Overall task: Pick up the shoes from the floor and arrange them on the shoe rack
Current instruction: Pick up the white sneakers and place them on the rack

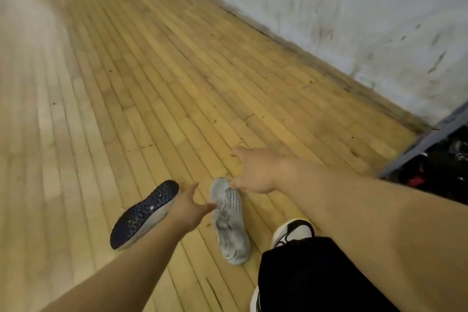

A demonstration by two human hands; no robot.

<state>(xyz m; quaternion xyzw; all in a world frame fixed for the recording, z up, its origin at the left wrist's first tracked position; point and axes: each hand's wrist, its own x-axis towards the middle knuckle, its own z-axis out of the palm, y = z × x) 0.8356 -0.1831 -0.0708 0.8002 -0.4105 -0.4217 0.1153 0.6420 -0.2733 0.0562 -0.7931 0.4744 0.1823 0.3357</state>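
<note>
L hand [188, 206] open, empty. R hand [255, 172] fingers curl at grey knit sneaker [230, 223] tip (grip unclear). Risk: a pinch at the tip slips and the shoe drops. Navy-soled sneaker [144, 215] lies tipped on its side, awkward to grab.

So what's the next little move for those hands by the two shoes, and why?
Probably close the right hand on the grey shoe, whose far end its fingertips seem to touch. The left hand is spread between that shoe and the dark-soled shoe tipped on its side; neither looks gripped yet.

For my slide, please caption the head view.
Left hand and right hand reach for grey shoe beside tipped shoe.
</note>
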